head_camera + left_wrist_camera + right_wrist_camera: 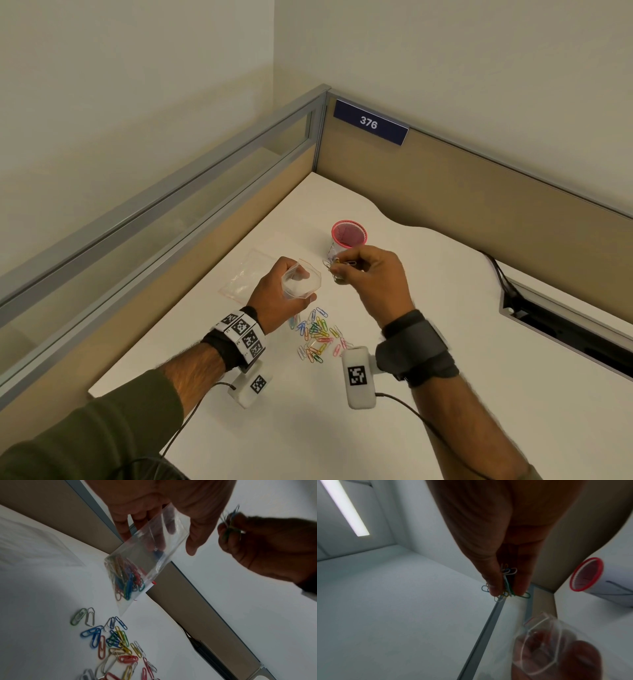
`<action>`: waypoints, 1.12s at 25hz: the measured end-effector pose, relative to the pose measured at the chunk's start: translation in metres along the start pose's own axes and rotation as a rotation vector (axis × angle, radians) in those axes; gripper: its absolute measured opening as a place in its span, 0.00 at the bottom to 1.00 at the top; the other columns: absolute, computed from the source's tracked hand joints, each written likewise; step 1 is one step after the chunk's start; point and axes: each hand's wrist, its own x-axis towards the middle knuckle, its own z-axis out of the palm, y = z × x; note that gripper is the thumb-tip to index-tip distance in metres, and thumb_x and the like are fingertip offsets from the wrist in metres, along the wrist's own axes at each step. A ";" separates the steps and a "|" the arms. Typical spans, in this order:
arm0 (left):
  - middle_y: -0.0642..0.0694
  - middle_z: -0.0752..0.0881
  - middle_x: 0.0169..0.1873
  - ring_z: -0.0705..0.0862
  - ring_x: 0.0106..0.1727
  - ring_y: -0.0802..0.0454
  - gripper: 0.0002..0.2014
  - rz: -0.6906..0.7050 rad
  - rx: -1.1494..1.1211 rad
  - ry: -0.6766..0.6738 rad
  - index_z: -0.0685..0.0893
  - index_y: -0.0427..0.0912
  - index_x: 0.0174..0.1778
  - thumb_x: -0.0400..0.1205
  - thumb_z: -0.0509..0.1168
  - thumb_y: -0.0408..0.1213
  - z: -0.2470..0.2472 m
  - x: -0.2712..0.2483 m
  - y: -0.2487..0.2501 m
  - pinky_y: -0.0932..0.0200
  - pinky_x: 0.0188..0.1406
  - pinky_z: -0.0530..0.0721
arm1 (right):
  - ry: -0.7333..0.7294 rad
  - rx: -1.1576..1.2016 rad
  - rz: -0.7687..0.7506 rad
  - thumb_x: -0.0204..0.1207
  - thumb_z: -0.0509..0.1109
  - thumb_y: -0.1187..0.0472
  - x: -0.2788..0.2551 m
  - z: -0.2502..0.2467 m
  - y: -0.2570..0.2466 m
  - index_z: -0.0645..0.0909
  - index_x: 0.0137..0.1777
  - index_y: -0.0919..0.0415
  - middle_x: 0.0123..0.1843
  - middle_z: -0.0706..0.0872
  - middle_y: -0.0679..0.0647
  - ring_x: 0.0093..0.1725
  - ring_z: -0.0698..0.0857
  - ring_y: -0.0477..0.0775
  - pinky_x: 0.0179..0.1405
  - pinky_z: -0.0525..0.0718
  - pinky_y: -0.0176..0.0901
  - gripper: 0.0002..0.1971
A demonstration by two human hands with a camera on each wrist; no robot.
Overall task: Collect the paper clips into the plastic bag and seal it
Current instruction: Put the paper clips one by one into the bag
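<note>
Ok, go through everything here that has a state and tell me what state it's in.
plastic bag: mouth open, partly filled, held up by left hand
clips in right hand: bunch pinched beside bag mouth
loose clips: scattered on desk
red cup: upright
spare bag: flat

Office cubicle. White laminate desk [342,428] sits in a corner formed by tan fabric partition panels [479,192] with grey aluminium frames and a glazed strip on the left panel [191,192]. Dark blue rectangular number plate reading "376" [370,122] is fixed to the partition top. Recessed cable tray slot [565,325] cut into the desk at right, black cable running into it. Plain off-white walls behind. Right wrist view shows a long linear ceiling light fixture [345,508]. Red-rimmed mesh desk cup [348,233] stands near the corner.
</note>
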 end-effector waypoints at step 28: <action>0.53 0.86 0.54 0.83 0.63 0.55 0.23 0.009 -0.051 0.118 0.78 0.47 0.56 0.69 0.78 0.48 -0.047 -0.019 -0.005 0.53 0.69 0.80 | -0.409 -0.780 0.134 0.79 0.66 0.60 0.012 0.059 0.124 0.82 0.63 0.53 0.64 0.82 0.53 0.65 0.79 0.56 0.65 0.78 0.47 0.13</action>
